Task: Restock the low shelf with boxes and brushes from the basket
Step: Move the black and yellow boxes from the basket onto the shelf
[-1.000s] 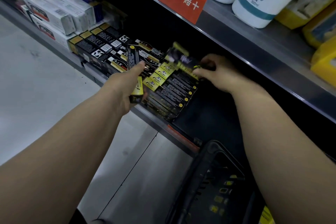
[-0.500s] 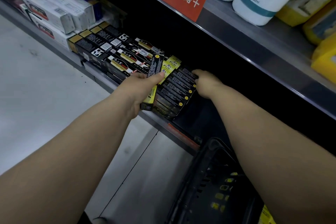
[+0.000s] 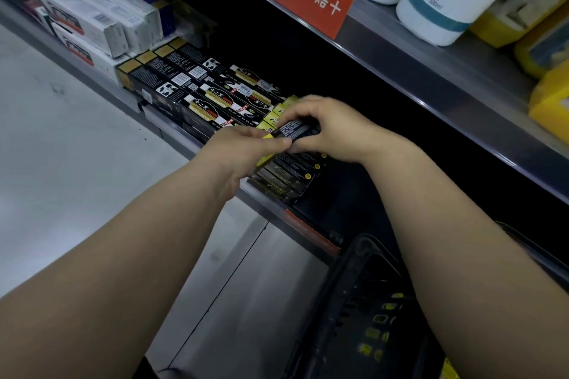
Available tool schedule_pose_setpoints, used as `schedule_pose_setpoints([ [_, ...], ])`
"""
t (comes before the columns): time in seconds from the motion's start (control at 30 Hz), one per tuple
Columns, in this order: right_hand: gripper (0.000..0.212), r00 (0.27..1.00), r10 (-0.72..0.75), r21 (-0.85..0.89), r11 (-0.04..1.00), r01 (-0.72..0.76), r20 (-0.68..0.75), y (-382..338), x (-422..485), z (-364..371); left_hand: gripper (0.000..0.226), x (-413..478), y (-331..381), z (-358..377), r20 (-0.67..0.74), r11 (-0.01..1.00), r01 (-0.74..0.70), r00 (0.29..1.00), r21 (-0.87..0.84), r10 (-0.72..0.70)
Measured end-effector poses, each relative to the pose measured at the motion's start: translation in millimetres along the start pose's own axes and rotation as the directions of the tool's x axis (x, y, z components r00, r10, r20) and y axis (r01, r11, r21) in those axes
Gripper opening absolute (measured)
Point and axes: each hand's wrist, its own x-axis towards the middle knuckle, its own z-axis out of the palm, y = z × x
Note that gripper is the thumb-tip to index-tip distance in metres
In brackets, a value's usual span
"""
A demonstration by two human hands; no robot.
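Grey shelf (image 3: 261,204) over pale floor (image 3: 61,163): left hand (image 3: 243,148) and right hand (image 3: 335,129) fingers (image 3: 303,104) pinch one black box (image 3: 295,130).

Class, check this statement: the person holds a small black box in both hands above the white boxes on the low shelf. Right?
Not quite. In the head view the left hand and right hand hold the small black box above the black-and-yellow boxes on the low shelf; the white boxes lie farther left.

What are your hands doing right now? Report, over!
One black box, gripped by left hand and right hand. Held over the stack on the low shelf. Nothing blocking.
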Motion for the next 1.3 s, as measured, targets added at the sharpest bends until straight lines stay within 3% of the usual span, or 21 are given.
schedule_pose_setpoints([
  [0.1, 0.031, 0.991, 0.123, 0.12, 0.986, -0.116, -0.05, 11, -5, -8, 0.049, 4, 1, 0, -0.122, 0.996, -0.02, 0.992, -0.081, 0.01],
  [0.2, 0.034, 0.923, 0.284, 0.116, 0.958, -0.262, -0.261, 35, -3, -14, 0.033, 5, 0, 0, -0.164, 0.996, 0.022, 0.986, -0.081, -0.035],
  [0.33, 0.039, 0.751, 0.537, 0.163, 0.84, -0.517, -0.383, 64, 14, -11, 0.038, 3, -5, 11, -0.073, 0.992, 0.128, 0.989, -0.012, -0.128],
  [0.4, 0.038, 0.72, 0.575, 0.141, 0.809, -0.57, -0.389, 72, 20, -3, 0.037, 3, -7, 16, -0.013, 0.988, 0.153, 0.988, -0.009, -0.153],
  [0.57, 0.046, 0.833, 0.519, 0.02, 0.851, -0.525, -0.193, 82, 25, 21, 0.035, 6, -12, 21, 0.042, 0.982, 0.188, 0.981, 0.015, -0.188],
  [0.73, 0.055, 0.825, 0.547, 0.008, 0.834, -0.552, -0.14, 83, 25, 18, 0.021, 8, -13, 22, 0.032, 0.983, 0.177, 0.983, 0.052, -0.179],
  [1.0, 0.068, 0.824, 0.552, -0.018, 0.829, -0.558, -0.128, 57, 18, 12, 0.043, -6, -6, 26, -0.004, 0.986, 0.115, 0.993, 0.124, -0.115],
  [1.17, 0.05, 0.862, 0.501, -0.061, 0.86, -0.506, -0.085, 17, -12, -6, 0.021, -42, 14, 33, 0.103, 0.972, -0.161, 0.984, 0.17, 0.145],
  [1.3, 0.025, 0.932, 0.315, 0.128, 0.947, -0.296, -0.181, -16, -77, -23, 0.013, -87, 24, 48, 0.305, 0.865, -0.45, 0.874, 0.22, 0.377],
])
